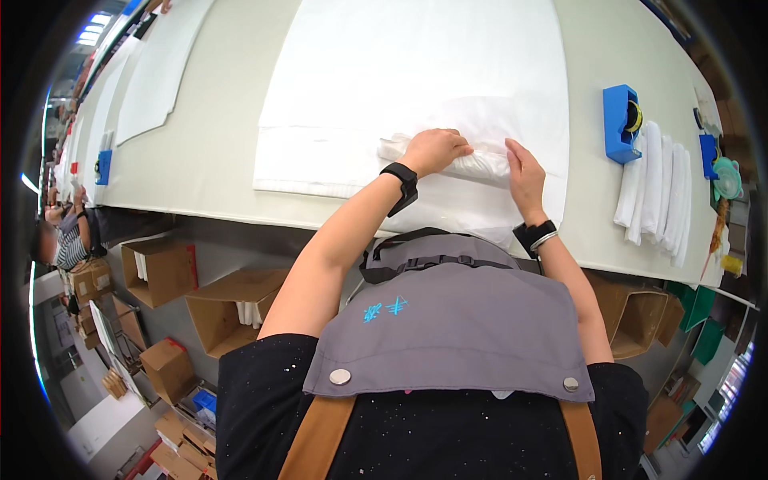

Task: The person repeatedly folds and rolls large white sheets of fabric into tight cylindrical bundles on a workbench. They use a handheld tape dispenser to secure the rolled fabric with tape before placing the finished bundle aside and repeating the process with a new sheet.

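left hand [434, 150] and right hand [526, 178] both on a white roll [486, 166]

so the left hand is laid over the roll from above, fingers bent down onto it. can't really tell if it's properly gripping or just pressing, since the thumb side is hidden. right hand is at the other end of the roll, fingers pretty straight and not wrapped round anything, so that one looks open.

the roll itself is kinda crinkled and shiny, lying sideways on a big white sheet [416, 56], near the edge of the table [216, 160] closest to the person. the sheet runs away from them toward the far side.

over to the right there's a blue tape dispenser [617, 132], with a row of slim white bundles [654, 188] lying side by side just beside it. past those, another blue dispenser [708, 156] and a round mint-green thing [727, 178], too small to make out.

off to the left, more white sheets [164, 76] on the same table, and a co-worker in a striped top [72, 250] way out by the rim. cardboard boxes [232, 308] sit below table height.

person's got a grey apron [448, 320] with brown straps [316, 440], plus a black watch [404, 190] on the left wrist.
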{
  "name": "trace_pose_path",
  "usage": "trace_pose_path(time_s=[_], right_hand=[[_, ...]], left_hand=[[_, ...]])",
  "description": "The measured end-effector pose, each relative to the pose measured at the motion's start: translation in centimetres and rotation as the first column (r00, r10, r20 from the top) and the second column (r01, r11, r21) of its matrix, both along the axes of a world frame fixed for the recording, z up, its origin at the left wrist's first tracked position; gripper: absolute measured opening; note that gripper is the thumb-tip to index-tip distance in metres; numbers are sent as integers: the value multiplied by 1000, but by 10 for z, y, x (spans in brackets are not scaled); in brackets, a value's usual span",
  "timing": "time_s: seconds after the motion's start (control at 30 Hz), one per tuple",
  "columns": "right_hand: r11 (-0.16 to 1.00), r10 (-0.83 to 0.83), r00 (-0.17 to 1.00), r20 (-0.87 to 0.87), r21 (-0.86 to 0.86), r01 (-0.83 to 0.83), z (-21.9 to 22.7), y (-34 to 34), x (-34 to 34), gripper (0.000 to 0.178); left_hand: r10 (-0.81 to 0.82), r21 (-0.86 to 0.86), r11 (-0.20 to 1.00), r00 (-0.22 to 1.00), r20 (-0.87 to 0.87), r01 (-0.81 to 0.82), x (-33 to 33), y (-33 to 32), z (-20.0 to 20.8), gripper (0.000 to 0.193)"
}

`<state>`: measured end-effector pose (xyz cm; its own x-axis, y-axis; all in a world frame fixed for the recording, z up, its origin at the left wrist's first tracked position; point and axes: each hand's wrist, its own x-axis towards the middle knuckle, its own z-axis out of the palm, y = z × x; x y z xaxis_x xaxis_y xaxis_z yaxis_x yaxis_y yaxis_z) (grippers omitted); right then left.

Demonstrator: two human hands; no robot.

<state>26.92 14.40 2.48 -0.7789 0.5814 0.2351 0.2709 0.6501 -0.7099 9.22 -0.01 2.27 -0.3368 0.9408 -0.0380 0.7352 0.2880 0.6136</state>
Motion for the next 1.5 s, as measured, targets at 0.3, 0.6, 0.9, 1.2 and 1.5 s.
trace_pose_path(time_s=[0.3, 0.6, 0.9, 1.2, 1.5], right_hand=[[834, 371, 902, 221, 347, -428, -6, -31, -29, 51], [877, 375, 909, 183, 245, -412, -3, -25, -30, 34], [911, 394, 888, 236, -228, -344, 8, -4, -36, 35], [858, 355, 886, 297, 273, -436, -8, 28, 0, 49], [812, 231, 929, 290, 469, -348, 13, 18, -15, 46]], left_hand=[[72, 329, 944, 956, -285, 27, -8, -24, 0, 12], [523, 0, 852, 849, -78, -524, -35, -55, -23, 20], [-24, 141, 986, 908, -419, 91, 22, -14, 1, 53], [25, 201, 979, 968, -250, 27, 9, -10, -7, 54], [-24, -87, 996, 975, -219, 5, -4, 8, 8, 55]])
